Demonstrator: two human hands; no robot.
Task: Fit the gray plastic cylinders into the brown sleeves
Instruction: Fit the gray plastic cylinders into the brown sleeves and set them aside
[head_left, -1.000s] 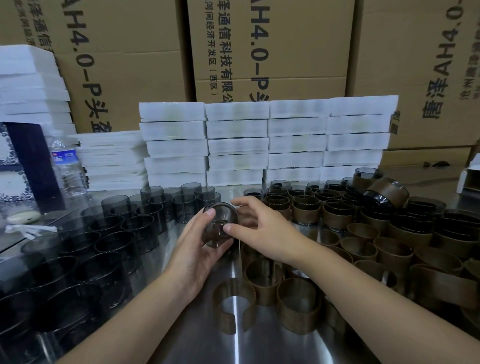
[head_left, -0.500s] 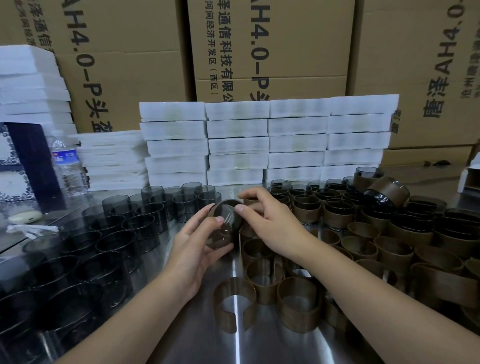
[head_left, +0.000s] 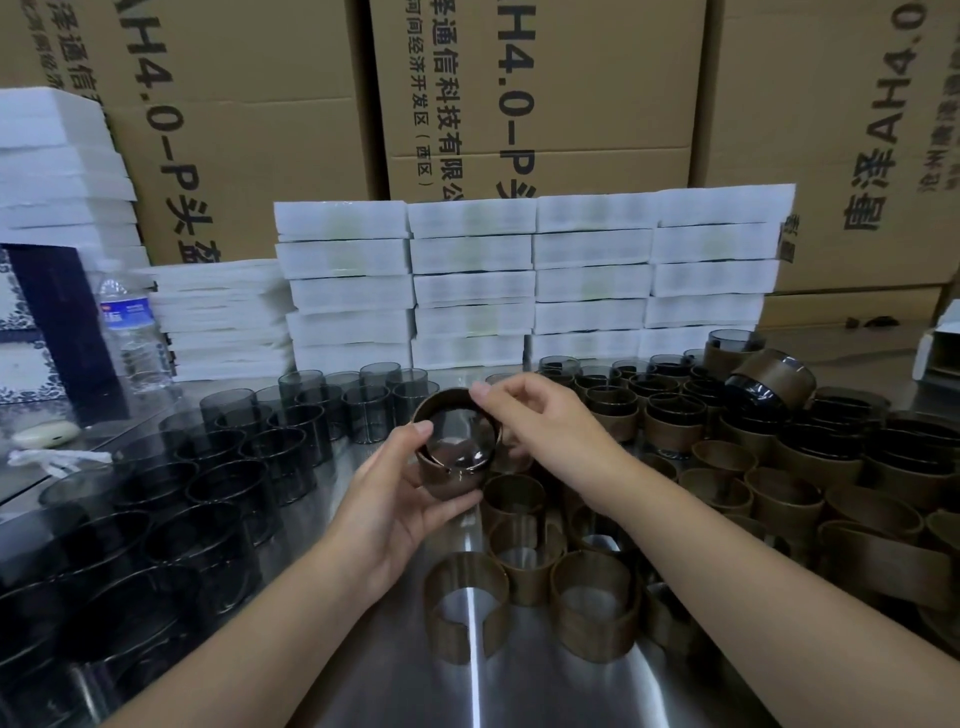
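Well, what have our hands got hold of?

Our left hand (head_left: 400, 499) curls round a brown slit sleeve (head_left: 449, 480) from below, thumb laid on its near rim. Our right hand (head_left: 540, 421) pinches the far rim between thumb and forefinger.

And the smoky gray plastic cylinder (head_left: 457, 441)?

It sits inside that sleeve, and we hold the pair tilted, mouth towards us, above the middle of the shiny steel worktop (head_left: 519, 691). How deep it is seated we cannot tell.

What lies just beneath?

Empty brown sleeves (head_left: 592, 603) stand on end, close together, from the middle of the worktop towards its near edge. One at the front shows its slit to us.

And further out?

Bare gray cylinders (head_left: 218, 483) crowd the left side, upright, from the near edge to the back. Sleeved cylinders (head_left: 670, 415) fill the right side towards the far edge, one lying tilted on top of the others.

Behind all that?

White foam blocks (head_left: 472, 291) are stacked along the far edge, with printed cardboard cartons (head_left: 540, 93) behind them. A clear water bottle (head_left: 132, 332) stands at the far left corner.
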